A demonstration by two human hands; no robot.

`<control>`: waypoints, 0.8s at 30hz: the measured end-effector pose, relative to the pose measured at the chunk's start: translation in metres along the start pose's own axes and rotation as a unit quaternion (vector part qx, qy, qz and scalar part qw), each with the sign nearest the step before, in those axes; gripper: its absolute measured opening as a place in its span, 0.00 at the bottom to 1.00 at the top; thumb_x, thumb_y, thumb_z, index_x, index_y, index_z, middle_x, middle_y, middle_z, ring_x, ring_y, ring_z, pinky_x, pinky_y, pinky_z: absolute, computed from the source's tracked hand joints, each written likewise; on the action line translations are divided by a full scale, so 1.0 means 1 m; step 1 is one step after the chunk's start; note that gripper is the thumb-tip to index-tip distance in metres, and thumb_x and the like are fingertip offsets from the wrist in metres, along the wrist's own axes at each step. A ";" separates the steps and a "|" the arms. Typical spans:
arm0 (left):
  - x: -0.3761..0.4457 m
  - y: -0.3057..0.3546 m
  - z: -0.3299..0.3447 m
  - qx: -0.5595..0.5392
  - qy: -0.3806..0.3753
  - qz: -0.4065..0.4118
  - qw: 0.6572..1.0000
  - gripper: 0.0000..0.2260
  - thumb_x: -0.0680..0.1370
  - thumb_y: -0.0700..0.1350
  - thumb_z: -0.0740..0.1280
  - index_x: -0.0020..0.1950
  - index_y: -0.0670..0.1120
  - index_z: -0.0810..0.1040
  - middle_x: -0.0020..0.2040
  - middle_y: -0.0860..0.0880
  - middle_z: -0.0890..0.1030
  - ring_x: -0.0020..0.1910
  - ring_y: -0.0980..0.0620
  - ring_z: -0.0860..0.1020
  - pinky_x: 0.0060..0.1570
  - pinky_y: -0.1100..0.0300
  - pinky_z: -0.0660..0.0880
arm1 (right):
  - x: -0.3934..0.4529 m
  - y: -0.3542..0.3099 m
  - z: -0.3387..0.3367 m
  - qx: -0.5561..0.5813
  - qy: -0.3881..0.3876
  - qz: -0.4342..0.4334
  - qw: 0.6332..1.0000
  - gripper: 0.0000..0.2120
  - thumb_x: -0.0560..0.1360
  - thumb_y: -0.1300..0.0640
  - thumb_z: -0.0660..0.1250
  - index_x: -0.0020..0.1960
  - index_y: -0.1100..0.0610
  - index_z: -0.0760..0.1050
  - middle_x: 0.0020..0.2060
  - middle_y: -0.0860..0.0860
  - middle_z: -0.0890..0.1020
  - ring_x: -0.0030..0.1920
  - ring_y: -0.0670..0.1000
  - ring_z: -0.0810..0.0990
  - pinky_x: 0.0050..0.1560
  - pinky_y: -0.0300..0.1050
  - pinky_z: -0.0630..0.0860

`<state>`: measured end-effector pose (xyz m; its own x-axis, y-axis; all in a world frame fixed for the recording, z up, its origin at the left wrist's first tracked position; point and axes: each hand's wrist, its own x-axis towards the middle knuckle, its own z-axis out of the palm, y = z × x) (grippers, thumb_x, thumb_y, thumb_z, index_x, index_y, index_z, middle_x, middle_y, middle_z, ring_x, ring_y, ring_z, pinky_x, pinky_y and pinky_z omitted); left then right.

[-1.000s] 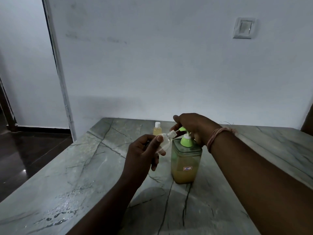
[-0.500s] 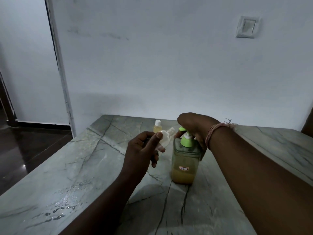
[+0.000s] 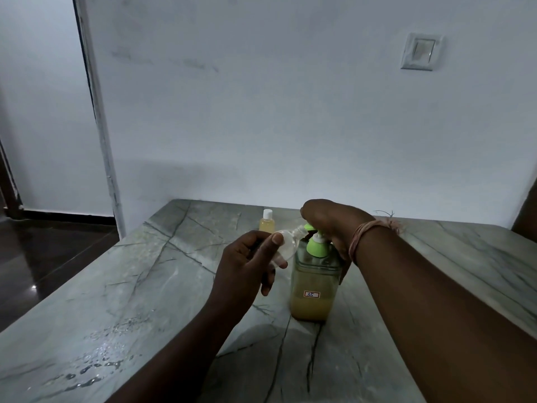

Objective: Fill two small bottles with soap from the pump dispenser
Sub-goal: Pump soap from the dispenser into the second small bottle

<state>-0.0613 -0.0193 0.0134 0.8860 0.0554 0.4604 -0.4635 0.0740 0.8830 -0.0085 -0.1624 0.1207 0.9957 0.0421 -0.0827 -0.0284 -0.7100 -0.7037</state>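
Clear small bottle (image 3: pixel 286 245) gripped in left fingers (image 3: pixel 273 241), right hand (image 3: pixel 328 219) hiding pump dispenser (image 3: pixel 315 282) head, grip unclear

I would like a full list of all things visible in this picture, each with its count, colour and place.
pump dispenser: 1, clear with green pump, yellow soap low inside; centre of table
capped bottle: 1, yellow soap, white cap; behind, near wall
clear bottle: 1, transparent; tilted, neck at the spout
table: 1, grey-green marble, wet spots at front left
wall switch: 1, white; upper right wall
wrist thread: 1, pinkish; right wrist
left hand: holds clear bottle
right hand: on pump head
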 end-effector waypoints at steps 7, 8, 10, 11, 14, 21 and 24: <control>0.001 -0.005 0.003 0.020 -0.001 -0.003 1.000 0.16 0.77 0.54 0.67 0.52 0.41 0.80 0.38 0.42 0.84 0.26 0.48 0.73 0.25 0.58 0.71 | -0.006 -0.005 0.005 -0.002 0.015 0.022 1.000 0.17 0.81 0.67 0.50 0.66 0.73 0.67 0.65 0.66 0.71 0.63 0.62 0.72 0.64 0.50 0.68; 0.001 -0.006 0.004 0.025 -0.003 -0.002 1.000 0.16 0.78 0.54 0.67 0.52 0.41 0.80 0.38 0.42 0.84 0.26 0.49 0.74 0.25 0.58 0.71 | -0.004 -0.003 0.006 0.003 0.003 0.021 1.000 0.18 0.82 0.64 0.50 0.67 0.72 0.66 0.66 0.65 0.71 0.66 0.62 0.70 0.65 0.50 0.68; 0.001 -0.005 0.004 0.033 -0.004 -0.003 0.999 0.16 0.78 0.54 0.67 0.52 0.42 0.80 0.38 0.42 0.84 0.25 0.50 0.74 0.25 0.59 0.71 | -0.003 0.001 0.002 0.026 -0.002 0.016 1.000 0.21 0.82 0.56 0.52 0.70 0.67 0.65 0.68 0.62 0.70 0.67 0.60 0.70 0.64 0.50 0.69; 0.001 -0.005 0.004 0.034 -0.004 -0.004 0.999 0.16 0.77 0.55 0.67 0.52 0.42 0.80 0.38 0.43 0.84 0.25 0.50 0.74 0.25 0.59 0.71 | -0.004 0.003 0.000 0.042 -0.006 0.020 0.999 0.23 0.82 0.52 0.53 0.71 0.65 0.65 0.69 0.60 0.69 0.66 0.58 0.71 0.62 0.49 0.70; 0.000 -0.005 0.005 0.034 -0.005 -0.005 0.999 0.16 0.77 0.55 0.67 0.52 0.42 0.80 0.38 0.43 0.84 0.25 0.51 0.74 0.25 0.59 0.71 | -0.005 0.003 -0.002 0.070 -0.035 0.034 0.996 0.22 0.81 0.47 0.55 0.71 0.57 0.66 0.62 0.56 0.73 0.57 0.54 0.73 0.52 0.42 0.68; 0.002 -0.005 0.008 0.044 0.000 -0.002 0.999 0.17 0.77 0.56 0.66 0.52 0.42 0.80 0.38 0.44 0.84 0.25 0.52 0.74 0.23 0.60 0.71 | -0.005 0.000 0.001 -0.008 -0.007 0.006 1.000 0.21 0.84 0.56 0.47 0.70 0.67 0.64 0.69 0.61 0.68 0.68 0.58 0.68 0.67 0.47 0.65; 0.000 -0.004 0.007 0.041 0.003 -0.002 0.999 0.18 0.77 0.56 0.66 0.52 0.41 0.80 0.37 0.43 0.84 0.25 0.52 0.74 0.23 0.60 0.71 | -0.006 -0.002 0.002 -0.017 -0.013 0.011 1.000 0.22 0.84 0.58 0.45 0.72 0.69 0.60 0.72 0.60 0.64 0.71 0.56 0.64 0.67 0.42 0.63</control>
<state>-0.0591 -0.0263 0.0104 0.8874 0.0611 0.4569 -0.4573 -0.0070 0.8893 -0.0146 -0.1599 0.1216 0.9923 0.0437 -0.1158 -0.0467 -0.7341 -0.6774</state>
